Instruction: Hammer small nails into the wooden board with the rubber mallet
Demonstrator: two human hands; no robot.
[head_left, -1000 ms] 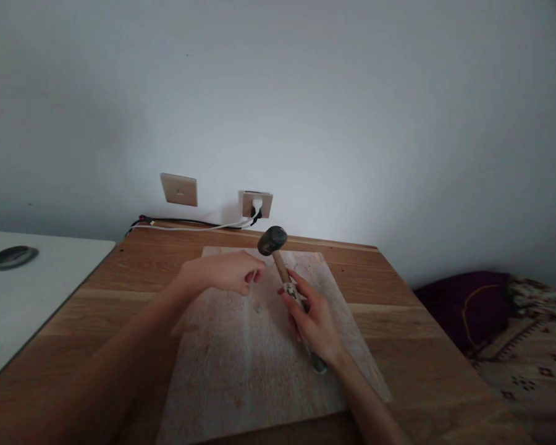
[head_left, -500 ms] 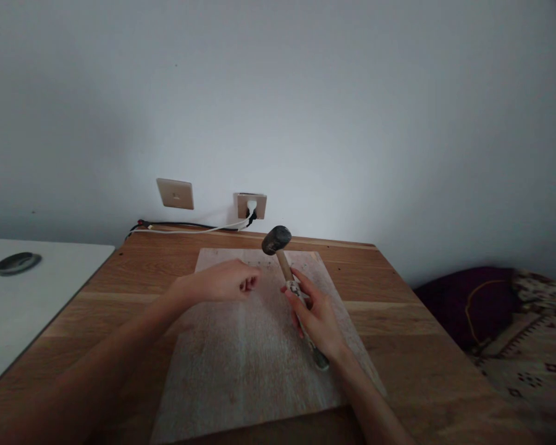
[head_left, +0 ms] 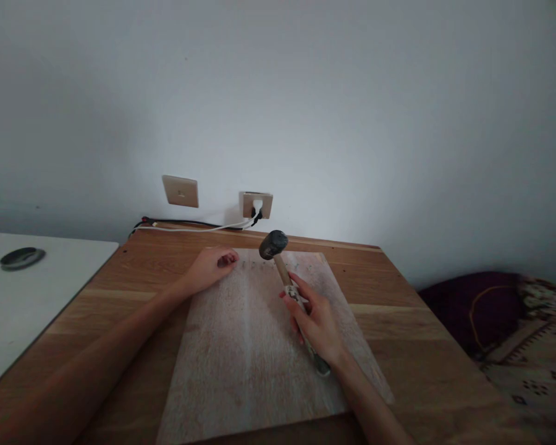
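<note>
My right hand point(head_left: 315, 321) is wrapped around the wooden handle of a mallet point(head_left: 274, 245). Its black, barrel-shaped head points up and away, over the far part of a pale wooden board point(head_left: 254, 346). Small thin pieces like nails point(head_left: 244, 265) stand in a row near the board's far edge, several of them, partly behind the mallet. At the board's far left corner, my left hand point(head_left: 210, 269) has its fingers curled in a pinch, just left of that row. Whatever its fingertips may hold is too small to make out.
The board lies on a brown wooden table point(head_left: 398, 352) against a wall. Black and white cables point(head_left: 199, 230) run along the back to a socket point(head_left: 258, 205). At left is a white surface point(head_left: 23, 309) with a dark round piece point(head_left: 22, 258); patterned fabric point(head_left: 532, 352) lies right.
My left hand has moved left and away from me, from beside the mallet to the board's far left corner. My right hand keeps the mallet in nearly the same place.
</note>
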